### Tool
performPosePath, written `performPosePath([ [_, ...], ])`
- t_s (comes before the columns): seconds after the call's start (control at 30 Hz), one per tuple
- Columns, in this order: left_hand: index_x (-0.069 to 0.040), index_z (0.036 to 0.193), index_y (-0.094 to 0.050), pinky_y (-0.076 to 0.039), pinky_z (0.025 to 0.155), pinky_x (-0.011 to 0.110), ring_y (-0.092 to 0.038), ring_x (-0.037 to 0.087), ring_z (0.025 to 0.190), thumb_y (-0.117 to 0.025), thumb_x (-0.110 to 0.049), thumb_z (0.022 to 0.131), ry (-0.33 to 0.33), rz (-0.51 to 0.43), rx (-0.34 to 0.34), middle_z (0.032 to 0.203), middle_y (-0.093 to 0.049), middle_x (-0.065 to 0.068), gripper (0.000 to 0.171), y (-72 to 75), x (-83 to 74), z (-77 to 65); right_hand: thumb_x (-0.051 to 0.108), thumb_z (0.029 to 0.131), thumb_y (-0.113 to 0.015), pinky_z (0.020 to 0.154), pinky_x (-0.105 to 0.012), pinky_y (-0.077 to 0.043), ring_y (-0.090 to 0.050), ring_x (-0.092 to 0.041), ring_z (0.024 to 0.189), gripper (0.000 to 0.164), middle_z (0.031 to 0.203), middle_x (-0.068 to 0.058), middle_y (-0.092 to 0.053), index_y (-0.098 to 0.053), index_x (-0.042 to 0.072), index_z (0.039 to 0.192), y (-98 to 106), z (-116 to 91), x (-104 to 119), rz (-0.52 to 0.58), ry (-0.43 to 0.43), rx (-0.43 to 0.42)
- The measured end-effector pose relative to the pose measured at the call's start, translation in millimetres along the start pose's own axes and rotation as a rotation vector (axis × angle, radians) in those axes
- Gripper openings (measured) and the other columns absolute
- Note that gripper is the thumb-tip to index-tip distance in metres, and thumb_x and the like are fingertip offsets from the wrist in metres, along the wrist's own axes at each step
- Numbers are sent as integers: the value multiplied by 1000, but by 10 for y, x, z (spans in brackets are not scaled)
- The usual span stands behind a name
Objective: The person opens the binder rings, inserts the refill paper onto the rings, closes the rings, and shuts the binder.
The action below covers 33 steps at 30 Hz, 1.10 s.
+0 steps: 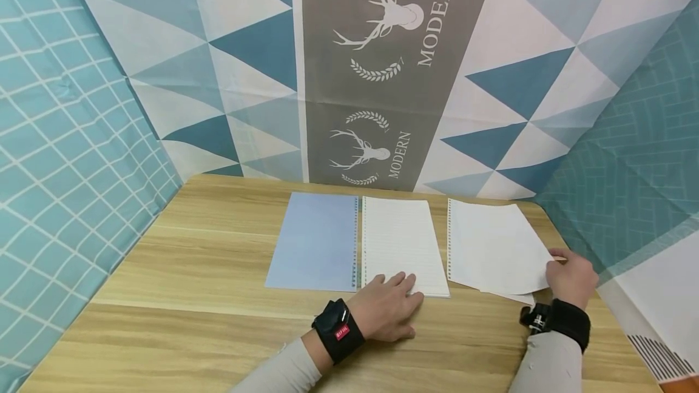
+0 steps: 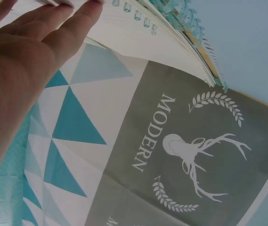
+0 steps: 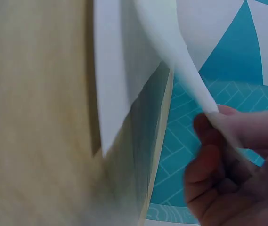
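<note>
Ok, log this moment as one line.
left hand: rests on lined page | right hand: pinches white sheet | blue cover: left of page

Place: work nook (wider setting unclear) | wooden table (image 1: 180,284) | patterned hangings (image 1: 382,90), 3 sides

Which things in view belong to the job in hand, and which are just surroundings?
Part of the job:
white sheet, pinched by the right hand
lined pages, touched by the left hand
blue cover, beside them, probably

Just surroundings:
wooden table
patterned backdrop
wrist straps
</note>
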<state>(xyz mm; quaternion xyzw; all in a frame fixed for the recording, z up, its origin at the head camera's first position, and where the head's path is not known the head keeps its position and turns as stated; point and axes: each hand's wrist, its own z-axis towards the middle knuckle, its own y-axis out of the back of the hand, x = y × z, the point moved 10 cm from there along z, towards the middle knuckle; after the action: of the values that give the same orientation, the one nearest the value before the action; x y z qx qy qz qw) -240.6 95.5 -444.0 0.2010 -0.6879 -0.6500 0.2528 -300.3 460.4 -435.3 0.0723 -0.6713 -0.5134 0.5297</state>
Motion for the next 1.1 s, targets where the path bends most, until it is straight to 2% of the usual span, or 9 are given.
performPosePath([
  [0.1, -26, 132, -55, -53, 102, 43, -52, 22, 139, -62, -63, 93, -1, 1, -1, 151, -51, 4, 54, 1, 1, 2, 0, 95, -42, 106, -64, -31, -46, -56, 121, 44, 127, -36, -61, -62, -6, 132, 60, -27, 37, 34, 5, -74],
  [0.3, -27, 132, -55, -52, 103, 44, -51, 22, 140, -63, -62, 92, 2, -5, 7, 152, -50, 4, 54, -1, -1, -3, 1, 96, -43, 109, -63, -32, -43, -58, 124, 38, 128, -33, -62, -66, -3, 126, 122, -67, 56, 69, 15, -154],
  [0.6, -26, 131, -55, -52, 102, 44, -52, 22, 140, -63, -62, 92, -1, 0, 2, 152, -50, 5, 54, 3, -1, 1, 0, 97, -43, 112, -61, -30, -44, -56, 126, 37, 127, -34, -62, -69, -4, 123, 127, -82, 62, 86, 16, -161],
  [0.77, -26, 132, -55, -51, 104, 44, -51, 22, 141, -62, -63, 93, 1, -2, 5, 153, -50, 5, 54, -18, -2, 2, 1, 97, -43, 109, -61, -33, -48, -54, 123, 36, 124, -34, -65, -70, -7, 120, 122, -75, 37, 89, 8, -165],
  [1.0, -27, 133, -55, -51, 104, 44, -51, 22, 141, -62, -63, 92, 3, 6, 2, 153, -50, 5, 55, -21, 0, 9, 2, 97, -43, 109, -63, -28, -50, -51, 116, 34, 118, -37, -63, -69, -11, 115, 101, -51, -6, 95, -11, -145],
  [1.1, -26, 132, -55, -51, 104, 44, -51, 22, 141, -62, -63, 92, 0, 8, 0, 153, -50, 5, 55, -18, -1, 8, 2, 96, -44, 107, -63, -29, -50, -51, 114, 34, 116, -37, -64, -69, -11, 114, 113, -55, -6, 97, -11, -154],
])
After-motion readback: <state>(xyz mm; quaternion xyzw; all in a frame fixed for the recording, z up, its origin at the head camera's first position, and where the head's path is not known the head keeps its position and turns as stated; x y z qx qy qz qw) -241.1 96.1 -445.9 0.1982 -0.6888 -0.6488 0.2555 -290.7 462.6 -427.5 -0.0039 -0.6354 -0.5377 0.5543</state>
